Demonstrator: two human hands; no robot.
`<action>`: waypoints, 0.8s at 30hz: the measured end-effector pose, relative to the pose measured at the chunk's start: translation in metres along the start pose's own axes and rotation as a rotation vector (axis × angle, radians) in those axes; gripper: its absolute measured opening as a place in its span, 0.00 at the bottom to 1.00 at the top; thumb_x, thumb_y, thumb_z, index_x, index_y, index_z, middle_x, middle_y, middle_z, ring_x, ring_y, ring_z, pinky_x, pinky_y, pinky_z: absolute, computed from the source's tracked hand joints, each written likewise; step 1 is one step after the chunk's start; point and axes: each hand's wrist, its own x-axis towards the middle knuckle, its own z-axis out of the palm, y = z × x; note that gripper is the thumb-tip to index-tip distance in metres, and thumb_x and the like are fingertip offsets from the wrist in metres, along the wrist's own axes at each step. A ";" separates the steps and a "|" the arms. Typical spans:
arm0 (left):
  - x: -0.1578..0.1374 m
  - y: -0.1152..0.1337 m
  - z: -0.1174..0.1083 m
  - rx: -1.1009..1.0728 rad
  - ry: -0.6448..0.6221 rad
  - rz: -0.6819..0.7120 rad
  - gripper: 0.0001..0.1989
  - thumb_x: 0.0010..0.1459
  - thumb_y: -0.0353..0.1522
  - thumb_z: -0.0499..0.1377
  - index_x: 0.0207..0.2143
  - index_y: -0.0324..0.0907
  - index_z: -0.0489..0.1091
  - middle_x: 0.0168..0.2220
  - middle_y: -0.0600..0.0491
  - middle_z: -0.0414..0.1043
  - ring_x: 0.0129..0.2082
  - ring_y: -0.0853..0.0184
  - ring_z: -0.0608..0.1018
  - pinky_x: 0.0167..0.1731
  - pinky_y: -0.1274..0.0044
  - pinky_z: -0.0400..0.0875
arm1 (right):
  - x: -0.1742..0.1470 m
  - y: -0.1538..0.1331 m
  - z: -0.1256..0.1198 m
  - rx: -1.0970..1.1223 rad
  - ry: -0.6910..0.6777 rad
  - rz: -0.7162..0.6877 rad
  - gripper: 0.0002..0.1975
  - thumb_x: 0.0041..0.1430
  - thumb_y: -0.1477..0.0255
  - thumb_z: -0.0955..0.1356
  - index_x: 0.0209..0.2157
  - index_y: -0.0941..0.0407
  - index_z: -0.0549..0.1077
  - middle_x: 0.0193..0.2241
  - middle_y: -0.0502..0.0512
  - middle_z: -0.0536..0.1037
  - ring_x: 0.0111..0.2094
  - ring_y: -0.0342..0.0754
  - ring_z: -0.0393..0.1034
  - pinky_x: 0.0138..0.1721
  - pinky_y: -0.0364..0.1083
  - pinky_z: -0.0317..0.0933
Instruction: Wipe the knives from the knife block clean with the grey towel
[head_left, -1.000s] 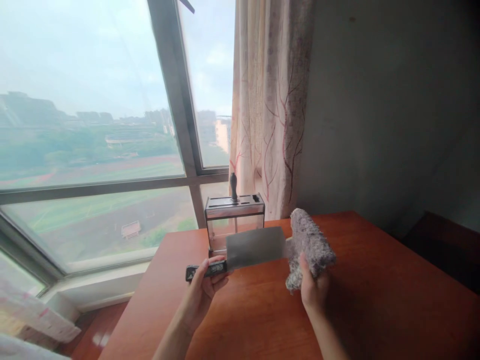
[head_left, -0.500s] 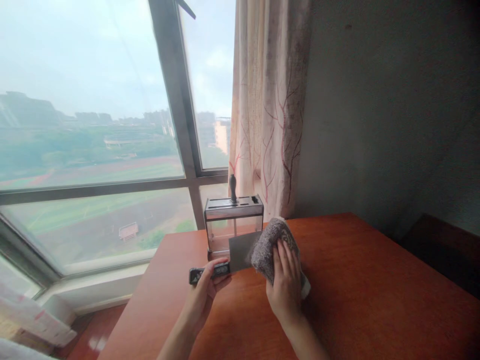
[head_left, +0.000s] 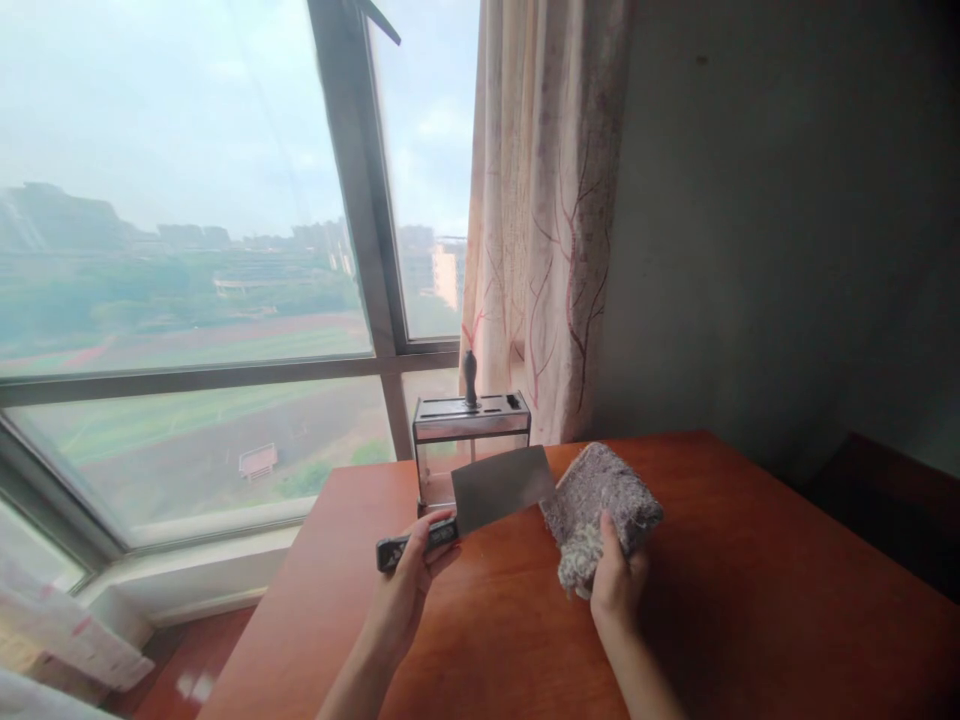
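A cleaver (head_left: 501,488) with a broad metal blade and a dark handle is held above the table, its blade pointing right. My left hand (head_left: 420,555) is closed around that handle. In my right hand (head_left: 619,580) is a fuzzy grey cloth (head_left: 604,490), folded and gripped with the thumb on top. The cloth's left edge is close by the blade's tip; whether they touch I cannot tell. Behind the blade stands a knife block (head_left: 472,415) with clear sides and a slotted top, one dark-handled knife (head_left: 470,375) sticking up from it.
The reddish-brown wooden table (head_left: 720,560) spreads beneath both hands. Beyond its far edge hangs a patterned curtain (head_left: 555,200) beside a large framed window (head_left: 382,300). A grey wall (head_left: 750,220) closes off the right side.
My right hand has moved right with the cloth, off the blade, and turned so the thumb lies on top. More of the blade now shows. My left hand has barely moved.
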 end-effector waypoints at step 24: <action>-0.012 -0.013 0.007 -0.006 -0.275 -0.112 0.14 0.56 0.38 0.60 0.42 0.38 0.76 0.42 0.45 0.78 0.43 0.56 0.78 0.47 0.66 0.69 | -0.048 -0.005 0.010 -0.682 -0.713 -1.207 0.35 0.53 0.68 0.64 0.62 0.60 0.54 0.62 0.63 0.59 0.63 0.62 0.49 0.59 0.64 0.48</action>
